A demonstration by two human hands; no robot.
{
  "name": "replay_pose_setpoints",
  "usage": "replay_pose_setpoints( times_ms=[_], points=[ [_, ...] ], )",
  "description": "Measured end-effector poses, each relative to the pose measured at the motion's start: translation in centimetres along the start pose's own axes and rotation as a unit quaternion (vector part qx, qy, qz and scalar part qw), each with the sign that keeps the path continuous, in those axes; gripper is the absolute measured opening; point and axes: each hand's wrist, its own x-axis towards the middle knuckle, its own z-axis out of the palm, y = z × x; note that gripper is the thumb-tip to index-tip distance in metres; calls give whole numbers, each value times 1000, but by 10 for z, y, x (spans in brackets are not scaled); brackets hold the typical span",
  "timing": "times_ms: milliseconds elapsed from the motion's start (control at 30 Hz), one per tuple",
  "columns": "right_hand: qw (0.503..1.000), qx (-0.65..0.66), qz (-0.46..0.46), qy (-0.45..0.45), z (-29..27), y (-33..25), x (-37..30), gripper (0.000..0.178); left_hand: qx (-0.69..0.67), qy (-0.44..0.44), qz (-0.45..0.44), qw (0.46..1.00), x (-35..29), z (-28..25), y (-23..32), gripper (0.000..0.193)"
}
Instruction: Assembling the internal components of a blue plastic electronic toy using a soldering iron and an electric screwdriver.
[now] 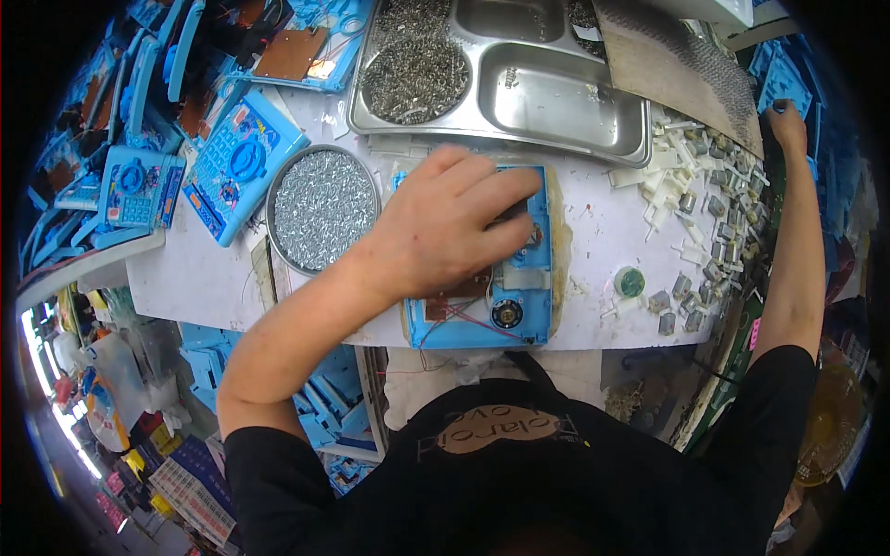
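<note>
A blue plastic toy housing (533, 320) lies open on the table in front of me. A brown circuit board (450, 304), thin red wires and a round black part (507, 314) sit inside it. My left hand (454, 218) is over the upper part of this housing, its fingers bent and closed near a small dark part at its upper right. What they pinch is hidden. Far to the right, my right hand (788, 128) is stretched out to a stack of blue plastic housings (783, 79). Its fingers are too small and partly hidden to show a grip.
A round tin of small screws (324, 208) stands left of the housing. Behind is a steel compartment tray (561, 139) with metal bits. Small motors with white plastic parts (691, 204) and a green-topped roll (629, 282) lie right. Printed blue housings (243, 162) crowd the left.
</note>
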Motion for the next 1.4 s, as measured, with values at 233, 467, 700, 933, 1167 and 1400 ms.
replay_pose_setpoints(
  times_ms=[233,467,700,933,1167,1400],
  points=[
    [998,-58,7,-26,-5,18,5,67,91,-39,137,986,22,-1,-8,7],
    [982,55,102,-148,-16,-1,11,81,79,-172,112,976,37,-16,0,6],
    [990,11,139,21,-35,-38,-29,81,69,-101,53,991,16,-9,1,16],
    [766,625,98,110,-135,-17,-167,41,54,79,-29,995,-1,-33,14,54],
    [241,909,-104,-323,-175,-186,-421,57,-735,131,-350,566,-25,-31,70,57],
    [728,637,-166,-192,-167,-247,-446,66,-439,228,-437,751,-36,-28,80,64]
  ],
)
